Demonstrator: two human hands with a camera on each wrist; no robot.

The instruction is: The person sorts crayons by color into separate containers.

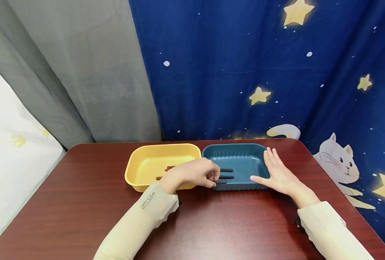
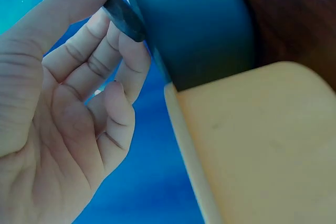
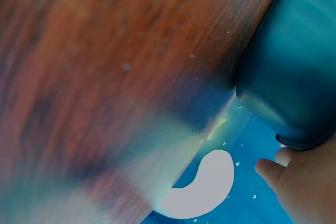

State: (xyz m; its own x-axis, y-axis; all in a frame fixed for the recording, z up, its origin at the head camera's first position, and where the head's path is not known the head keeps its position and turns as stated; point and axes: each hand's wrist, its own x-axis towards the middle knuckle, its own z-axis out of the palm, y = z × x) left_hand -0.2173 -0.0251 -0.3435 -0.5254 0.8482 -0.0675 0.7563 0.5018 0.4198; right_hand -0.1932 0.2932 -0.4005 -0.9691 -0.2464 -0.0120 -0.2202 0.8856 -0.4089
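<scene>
My left hand (image 1: 195, 172) reaches over the near left corner of a dark blue tray (image 1: 235, 146). Between its thumb and fingers it pinches a dark slim stick (image 2: 123, 17), whose end (image 1: 221, 182) points right in the head view. Two more dark sticks (image 1: 226, 177) show in the tray beyond the fingers. Reddish-brown stick ends (image 1: 159, 178) appear over the yellow tray (image 1: 161, 147); my hand hides whether they join the dark ones. My right hand (image 1: 280, 177) rests with straight, spread fingers at the blue tray's right end, the thumb by its near rim.
Both trays stand side by side near the back edge of a reddish-brown table (image 1: 212, 227). Behind hang a grey curtain (image 1: 114, 79) and a blue starry curtain (image 1: 218, 79). White fabric (image 1: 7, 144) borders the table's left side.
</scene>
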